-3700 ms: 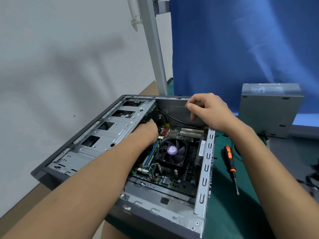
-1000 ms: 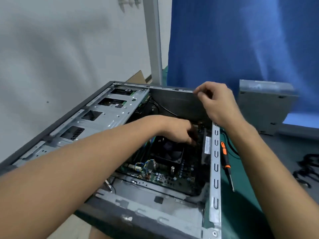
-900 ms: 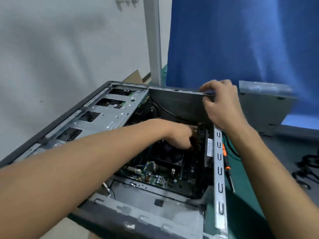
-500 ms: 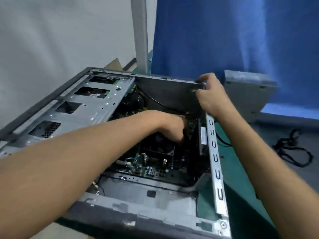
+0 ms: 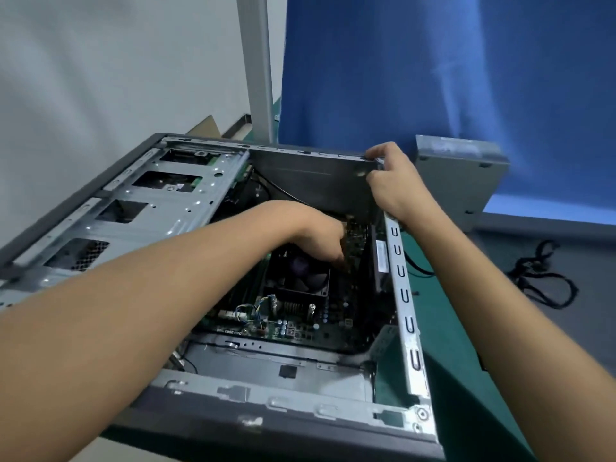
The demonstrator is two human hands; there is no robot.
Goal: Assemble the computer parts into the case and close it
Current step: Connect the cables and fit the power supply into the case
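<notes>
The open grey computer case (image 5: 140, 208) lies on its side on the green mat. Inside it I see the motherboard (image 5: 300, 325) with a black CPU fan (image 5: 300, 275). My left hand (image 5: 320, 235) reaches down into the case beside the fan, its fingers curled round the edge of an upright green expansion card (image 5: 356, 238) near the rear wall. My right hand (image 5: 396, 181) grips the far right top corner of the case. The fingertips of the left hand are hidden in shadow.
A grey power supply box (image 5: 460, 181) stands behind the case at the right. A tangle of black cables (image 5: 546, 278) lies on the mat further right. A grey post (image 5: 258, 68) and a blue curtain (image 5: 433, 68) stand at the back.
My left hand moved from the case's left side across the fan to the card slots. My right hand slid right along the top edge to the corner. The screwdriver has gone out of sight.
</notes>
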